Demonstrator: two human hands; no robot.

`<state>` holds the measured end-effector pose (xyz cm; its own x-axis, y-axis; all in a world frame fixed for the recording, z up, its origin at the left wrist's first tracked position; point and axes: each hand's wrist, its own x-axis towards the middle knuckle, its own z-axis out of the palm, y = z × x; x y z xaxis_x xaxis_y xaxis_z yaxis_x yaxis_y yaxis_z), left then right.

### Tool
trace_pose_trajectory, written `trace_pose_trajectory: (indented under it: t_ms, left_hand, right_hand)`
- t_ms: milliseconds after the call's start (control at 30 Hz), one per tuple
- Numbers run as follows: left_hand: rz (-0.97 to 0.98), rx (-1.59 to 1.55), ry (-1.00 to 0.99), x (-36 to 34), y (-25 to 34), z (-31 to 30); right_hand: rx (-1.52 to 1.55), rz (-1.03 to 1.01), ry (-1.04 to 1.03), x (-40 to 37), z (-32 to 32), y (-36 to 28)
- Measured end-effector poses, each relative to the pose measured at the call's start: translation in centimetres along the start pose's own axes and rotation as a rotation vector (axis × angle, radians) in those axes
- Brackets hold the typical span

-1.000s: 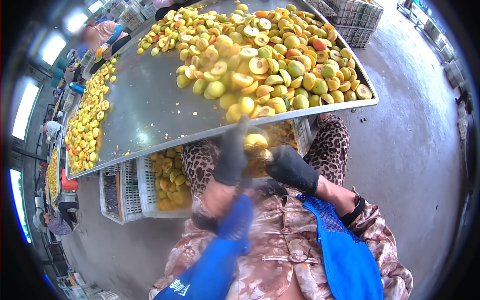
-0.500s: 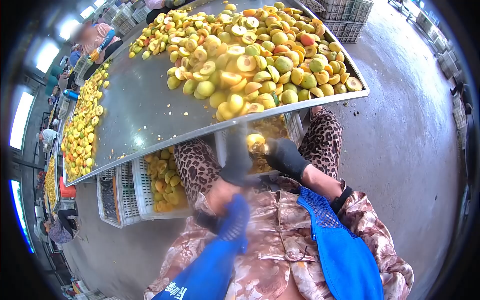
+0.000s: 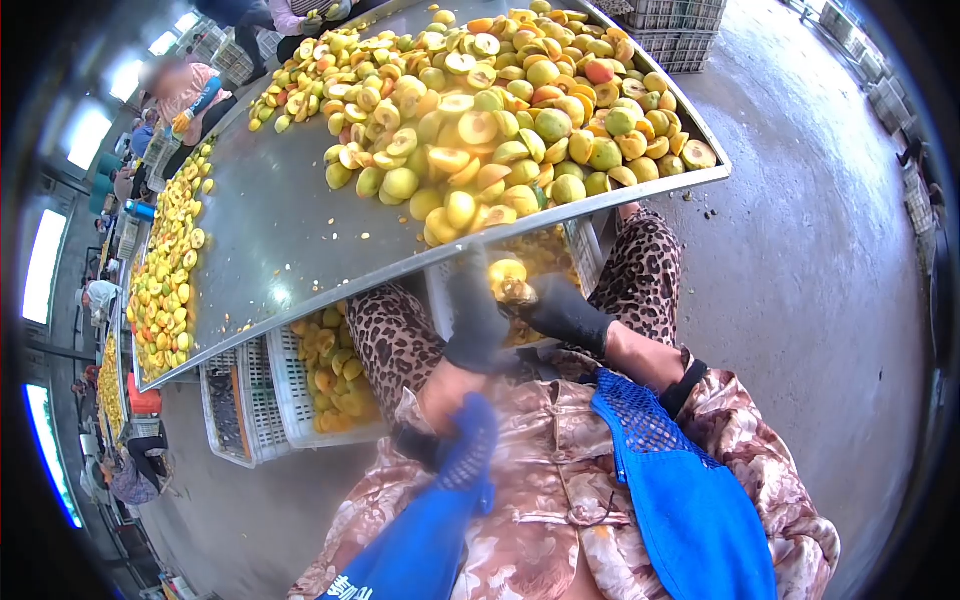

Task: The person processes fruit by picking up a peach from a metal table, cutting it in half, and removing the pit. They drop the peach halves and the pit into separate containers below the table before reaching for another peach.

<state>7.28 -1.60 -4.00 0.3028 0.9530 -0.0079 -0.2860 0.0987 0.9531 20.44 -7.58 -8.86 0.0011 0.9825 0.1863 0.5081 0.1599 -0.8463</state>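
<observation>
White characters, cut off by the lower edge and not readable, mark the left of two blue sleeves (image 3: 405, 545). Two dark-gloved hands meet at one yellow fruit (image 3: 508, 274) just off the table's near edge: the left hand (image 3: 474, 318) is blurred, its opening impossible to tell, while the right hand (image 3: 566, 311) is curled with fingertips at the fruit, though which one grips it is unclear. On the metal table (image 3: 270, 250) lie two heaps of cut fruit (image 3: 555, 125), too many to count, and one fruit-filled crate (image 3: 284, 385) stands below its edge.
</observation>
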Motion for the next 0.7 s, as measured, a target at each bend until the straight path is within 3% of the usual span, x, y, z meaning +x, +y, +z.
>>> trace_pose_trajectory:
  t_ms: [133, 233, 333, 433, 533, 633, 700]
  left_hand:
    - [-0.038, 0.073, -0.083, 0.6, 1.0, -0.4]
    - [-0.008, 0.111, -0.147, 0.8, 1.8, 0.2]
    - [0.036, 0.19, -0.137, 0.7, 1.3, 0.4]
    - [-0.128, 0.204, -0.226, 0.5, 2.7, 0.0]
    - [-0.221, 0.331, -0.303, 1.2, 5.6, 0.1]
    - [0.078, 0.008, -0.009, 0.4, 5.9, 2.3]
    - [0.019, -0.158, -0.051, -0.9, 7.8, 3.0]
  right_hand:
    - [0.199, 0.109, -0.102, 0.1, -0.4, -0.9]
    - [-0.054, 0.084, -0.045, 0.1, -1.0, -0.8]
    - [-0.183, -0.065, -0.084, -0.1, -0.9, 1.6]
    - [0.019, -0.253, -0.139, -0.5, -1.3, 0.8]
    - [0.289, -0.084, -0.25, -0.6, -2.5, -2.3]
    - [0.556, 0.115, -0.194, 0.2, -1.7, -3.1]
    - [0.621, 0.077, -0.054, 0.7, -1.9, -7.1]
